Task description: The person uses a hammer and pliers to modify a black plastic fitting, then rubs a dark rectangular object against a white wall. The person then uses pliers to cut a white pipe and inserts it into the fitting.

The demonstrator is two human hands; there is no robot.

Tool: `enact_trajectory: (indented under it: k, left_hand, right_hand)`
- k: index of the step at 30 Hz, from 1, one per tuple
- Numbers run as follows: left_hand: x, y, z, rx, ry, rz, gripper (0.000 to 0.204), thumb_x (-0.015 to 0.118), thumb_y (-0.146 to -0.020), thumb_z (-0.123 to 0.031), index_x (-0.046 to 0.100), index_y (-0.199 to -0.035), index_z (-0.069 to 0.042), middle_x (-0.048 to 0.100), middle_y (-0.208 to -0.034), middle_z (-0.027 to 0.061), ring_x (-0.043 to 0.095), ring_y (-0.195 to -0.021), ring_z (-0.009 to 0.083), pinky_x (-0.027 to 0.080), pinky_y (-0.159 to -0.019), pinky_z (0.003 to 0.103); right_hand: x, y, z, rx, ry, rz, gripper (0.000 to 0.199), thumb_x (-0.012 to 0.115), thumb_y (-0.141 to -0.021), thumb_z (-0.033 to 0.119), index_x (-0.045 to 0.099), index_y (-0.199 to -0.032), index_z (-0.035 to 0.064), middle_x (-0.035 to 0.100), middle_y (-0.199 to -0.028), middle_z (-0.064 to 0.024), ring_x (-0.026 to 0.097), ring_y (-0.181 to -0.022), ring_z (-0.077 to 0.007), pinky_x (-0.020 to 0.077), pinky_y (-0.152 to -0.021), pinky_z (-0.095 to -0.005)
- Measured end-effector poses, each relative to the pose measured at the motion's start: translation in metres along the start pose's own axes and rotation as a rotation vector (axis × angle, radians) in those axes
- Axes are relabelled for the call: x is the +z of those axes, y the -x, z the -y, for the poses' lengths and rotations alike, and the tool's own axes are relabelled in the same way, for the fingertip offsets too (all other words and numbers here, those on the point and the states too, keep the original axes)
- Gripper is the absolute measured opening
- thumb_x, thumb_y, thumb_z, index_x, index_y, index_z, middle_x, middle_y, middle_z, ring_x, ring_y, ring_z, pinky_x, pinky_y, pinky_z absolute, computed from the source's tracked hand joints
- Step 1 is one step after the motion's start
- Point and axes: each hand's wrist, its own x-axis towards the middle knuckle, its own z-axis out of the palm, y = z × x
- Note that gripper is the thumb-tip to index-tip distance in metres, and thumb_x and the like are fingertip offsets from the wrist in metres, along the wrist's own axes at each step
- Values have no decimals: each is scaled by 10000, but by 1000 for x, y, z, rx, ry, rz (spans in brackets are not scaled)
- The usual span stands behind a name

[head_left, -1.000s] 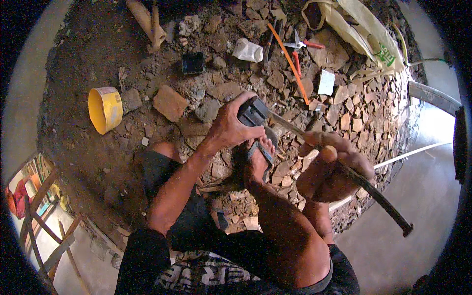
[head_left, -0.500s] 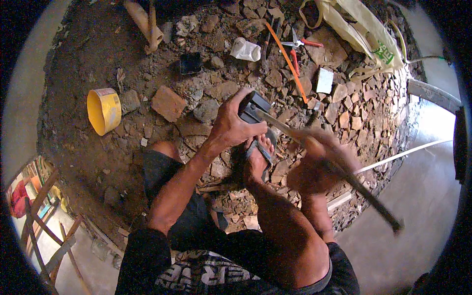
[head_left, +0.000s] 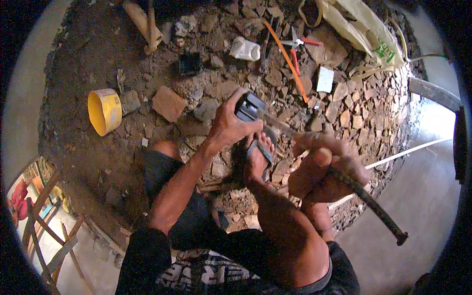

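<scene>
My left hand [head_left: 228, 124] is closed round a small black box-shaped piece [head_left: 250, 106], holding it above my sandalled foot [head_left: 258, 156]. A fist is made by my right hand [head_left: 327, 169], slightly blurred, round a long bar-like tool [head_left: 376, 209]. Its dark end with a small flared tip sticks out to the lower right. The paler, thinner end reaches toward the black piece; whether it touches it cannot be made out. Another black square box [head_left: 190, 64] lies on the ground beyond.
Rubble and broken tile pieces [head_left: 354, 108] cover the ground. Farther off lie red-handled snips [head_left: 296, 46], an orange strip [head_left: 286, 63], a white crumpled packet [head_left: 245, 49] and a cream bag [head_left: 364, 34]. A yellow ring-shaped container [head_left: 104, 113] stands left, near a brick [head_left: 168, 103].
My right hand and the tool have shifted slightly down and right, with the tool's pale end drawn back from the black piece. My left hand has tilted the piece a little.
</scene>
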Motion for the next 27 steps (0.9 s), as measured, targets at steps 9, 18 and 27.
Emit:
enact_trajectory:
  k: [9, 18, 27]
  left_hand:
    - [2, 2, -4, 16, -2, -13, 484, 798, -665, -161, 570, -1077, -52, 676, -874, 65, 643, -758, 144, 532, -715, 308]
    - [6, 1, 5, 34, 94, 10, 491, 808, -680, -143, 564, -1095, -45, 659, -840, 33, 629, -735, 118, 534, -695, 295]
    - [7, -7, -2, 126, 59, 33, 518, 815, -674, -163, 573, -1117, -50, 656, -841, 38, 624, -748, 116, 535, -703, 291]
  right_hand:
    - [-1, -4, -2, -116, 75, 14, 285, 662, -945, 272, 573, -804, 40, 674, -712, -129, 601, -531, -204, 461, -446, -288]
    - [-10, 13, -40, 124, 48, 233, 210, 715, -792, 161, 646, -947, 38, 609, -754, -108, 628, -716, -241, 494, -631, -335]
    - [2, -7, -15, -156, 110, 46, 287, 608, -968, 293, 555, -913, 16, 663, -738, -118, 594, -546, -172, 483, -493, -316]
